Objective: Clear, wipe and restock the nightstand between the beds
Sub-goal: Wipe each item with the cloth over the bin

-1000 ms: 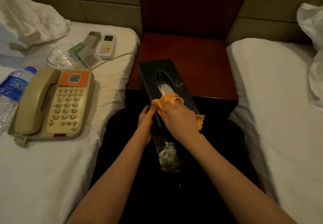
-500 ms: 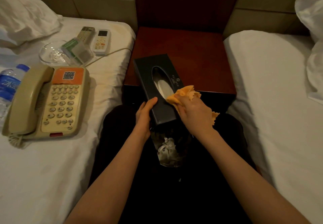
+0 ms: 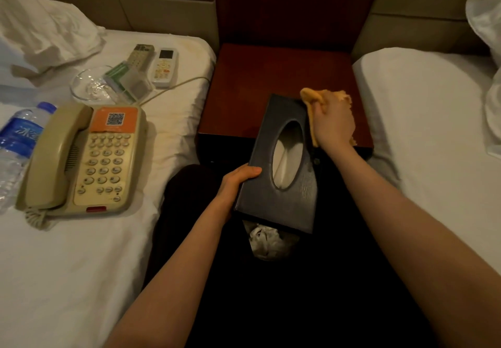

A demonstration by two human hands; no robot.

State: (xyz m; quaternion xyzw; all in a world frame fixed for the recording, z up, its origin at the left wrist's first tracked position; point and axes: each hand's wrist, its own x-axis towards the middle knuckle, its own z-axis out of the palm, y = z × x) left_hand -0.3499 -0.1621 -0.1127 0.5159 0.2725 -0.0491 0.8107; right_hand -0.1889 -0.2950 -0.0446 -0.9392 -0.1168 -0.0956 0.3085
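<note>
Left hand point(image 3: 238, 182) grips the near left edge of the black tissue box point(image 3: 271, 206), thumb lying on top, while the right hand point(image 3: 334, 122) clutches a bunched orange cloth point(image 3: 311, 95) pressed against the box's far right corner. The box sits askew, its far end over the front of the red-brown desk point(image 3: 257, 81) between the beds, its near end above a dark bin point(image 3: 264, 242) holding crumpled paper. On the left bed point(image 3: 81, 266) lie a beige telephone point(image 3: 89, 157), a water bottle point(image 3: 19, 141), a glass dish point(image 3: 89, 87) and two remotes point(image 3: 164, 67).
</note>
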